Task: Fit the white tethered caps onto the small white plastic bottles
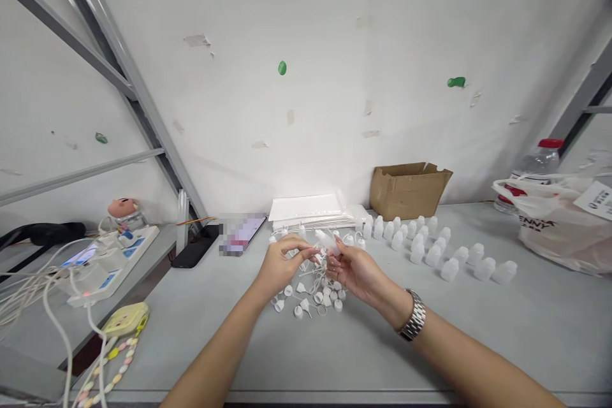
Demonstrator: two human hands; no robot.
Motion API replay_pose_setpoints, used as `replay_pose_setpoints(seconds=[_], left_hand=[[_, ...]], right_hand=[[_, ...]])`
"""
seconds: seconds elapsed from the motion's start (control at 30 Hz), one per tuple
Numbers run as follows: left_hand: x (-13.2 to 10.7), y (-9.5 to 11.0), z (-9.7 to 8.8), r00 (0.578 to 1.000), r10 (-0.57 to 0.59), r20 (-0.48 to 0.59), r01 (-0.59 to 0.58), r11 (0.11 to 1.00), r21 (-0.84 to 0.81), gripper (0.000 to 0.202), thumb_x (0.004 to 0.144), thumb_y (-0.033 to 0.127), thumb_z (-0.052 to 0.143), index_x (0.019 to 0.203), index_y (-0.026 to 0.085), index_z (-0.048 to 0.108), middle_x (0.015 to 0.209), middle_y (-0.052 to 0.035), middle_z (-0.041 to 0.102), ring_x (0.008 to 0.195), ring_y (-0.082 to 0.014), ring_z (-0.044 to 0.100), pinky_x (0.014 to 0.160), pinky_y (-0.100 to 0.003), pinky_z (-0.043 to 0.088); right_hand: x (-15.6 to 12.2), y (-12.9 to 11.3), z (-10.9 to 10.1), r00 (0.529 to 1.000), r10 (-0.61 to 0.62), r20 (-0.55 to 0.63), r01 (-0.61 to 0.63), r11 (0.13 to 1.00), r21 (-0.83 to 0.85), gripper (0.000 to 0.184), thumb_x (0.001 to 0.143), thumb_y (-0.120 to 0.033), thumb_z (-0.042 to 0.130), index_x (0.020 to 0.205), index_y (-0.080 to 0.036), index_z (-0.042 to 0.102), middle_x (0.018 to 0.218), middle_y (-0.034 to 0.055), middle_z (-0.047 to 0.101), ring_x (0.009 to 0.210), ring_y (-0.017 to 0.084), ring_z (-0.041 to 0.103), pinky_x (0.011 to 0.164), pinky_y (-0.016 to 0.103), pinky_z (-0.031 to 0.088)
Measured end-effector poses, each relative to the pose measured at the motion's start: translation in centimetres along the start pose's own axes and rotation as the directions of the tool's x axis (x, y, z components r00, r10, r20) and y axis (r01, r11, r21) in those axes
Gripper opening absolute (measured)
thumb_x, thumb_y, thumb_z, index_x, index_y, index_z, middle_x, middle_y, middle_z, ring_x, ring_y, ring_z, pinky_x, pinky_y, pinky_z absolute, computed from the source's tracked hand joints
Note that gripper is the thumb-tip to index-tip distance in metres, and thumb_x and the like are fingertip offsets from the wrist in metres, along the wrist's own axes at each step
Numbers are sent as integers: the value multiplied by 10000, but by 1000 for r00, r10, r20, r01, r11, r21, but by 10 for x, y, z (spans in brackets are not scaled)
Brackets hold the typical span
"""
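Note:
My right hand (354, 269) is closed around a small translucent white plastic bottle (327, 241), tilted over the table. My left hand (282, 261) meets it with fingertips pinched together near the bottle's end; what sits between them is too small to make out. Beneath both hands lies a loose pile of white nozzle caps (318, 298), some with thin tips and strap rings. Several similar bottles (433, 255) stand in rough rows to the right of my right hand. A few capped bottles (361, 242) stand just behind my hands, partly hidden.
At the back are a cardboard box (406, 192) and a stack of white trays (306, 207). A plastic bag (559, 223) and a red-capped bottle (542, 159) stand right. Left are phones (194, 252), a power strip (115, 264), cables and a yellow case (127, 319).

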State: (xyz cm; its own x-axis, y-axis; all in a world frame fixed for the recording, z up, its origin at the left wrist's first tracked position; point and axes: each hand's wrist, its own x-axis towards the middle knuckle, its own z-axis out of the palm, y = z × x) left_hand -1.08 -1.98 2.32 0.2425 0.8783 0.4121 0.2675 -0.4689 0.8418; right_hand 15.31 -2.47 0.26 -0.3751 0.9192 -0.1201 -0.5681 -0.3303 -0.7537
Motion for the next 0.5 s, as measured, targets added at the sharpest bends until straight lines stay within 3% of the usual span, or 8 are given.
replay_pose_setpoints(seconds=[0.17,0.33,0.5], left_hand=[[0,4,0,999,-35,-18,34,999,-32,168,710,350,630,620,227,700,655,-26,662,698,-189,583,714,-287,414],[4,0,-2,981,-105,-161,77,982,-171,169,704,354,638,700,205,716,607,-20,673,708,-192,605,750,-294,428],[8,-6,-3,930,-280,-239,136,864,-484,231,658,332,691,808,156,698,816,-66,724,854,-214,643,858,-341,437]], right_hand=[[-1,-3,-2,998,-14,59,18,998,-64,280,732,-392,627,608,-157,537,487,-30,446,473,86,345,508,245,305],[-3,-5,0,991,-112,74,122,981,-153,316,731,-452,609,627,-159,547,503,-28,465,487,94,377,531,259,312],[-5,-3,2,974,-223,37,224,928,-296,366,712,-518,605,620,-171,532,509,-34,472,492,96,391,532,260,315]])
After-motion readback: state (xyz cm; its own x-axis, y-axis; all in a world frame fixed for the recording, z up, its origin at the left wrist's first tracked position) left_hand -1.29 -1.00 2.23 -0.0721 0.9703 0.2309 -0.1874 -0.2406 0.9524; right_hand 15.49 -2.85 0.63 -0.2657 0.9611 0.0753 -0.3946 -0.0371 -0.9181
